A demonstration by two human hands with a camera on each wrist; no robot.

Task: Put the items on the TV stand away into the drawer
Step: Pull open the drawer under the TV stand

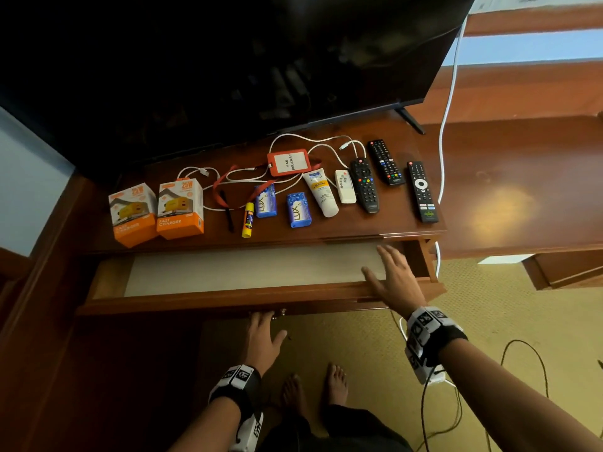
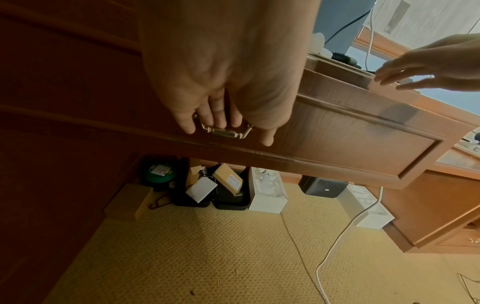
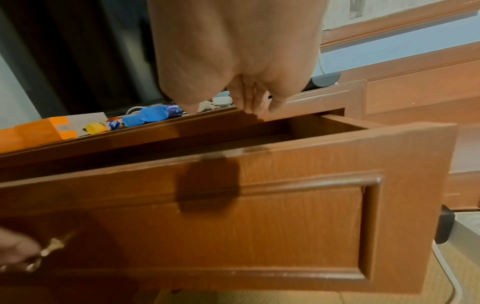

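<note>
The drawer (image 1: 228, 301) front hides the left hand's (image 1: 262, 340) fingertips; frame edges crop the television (image 1: 228, 60).

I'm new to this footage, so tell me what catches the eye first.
The row of clutter on the TV stand: two orange charger boxes at the left, three black remotes at the right. Below it, the open drawer, with the left hand at its handle.

L hand (image 2: 221, 86) curled round brass handle (image 2: 226, 131) of brown wooden drawer (image 1: 228, 300); R hand (image 1: 396, 278) flat, fingers spread, above drawer's right end.
</note>
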